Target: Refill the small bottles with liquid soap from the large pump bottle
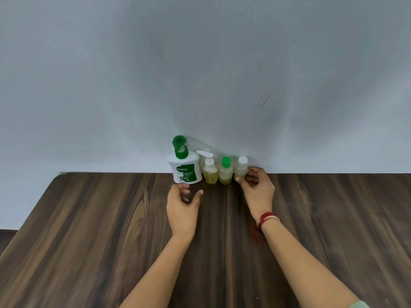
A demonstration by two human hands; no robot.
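Large pump bottle (185, 168): white, green pump, upright.
Small pump bottle (210, 173): yellowish liquid.
Green-capped bottle (225, 172): partly filled.
White-capped bottle (240, 168): rightmost.

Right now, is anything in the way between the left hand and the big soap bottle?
No, nothing visible. The left hand hovers just before the big soap bottle, only bare table between them. The right hand holds the white-capped bottle further right.

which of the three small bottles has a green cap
The middle one of the three, the green-capped bottle. The white-pump bottle on its left and the white-capped bottle on its right, gripped by the right hand, both have white tops.
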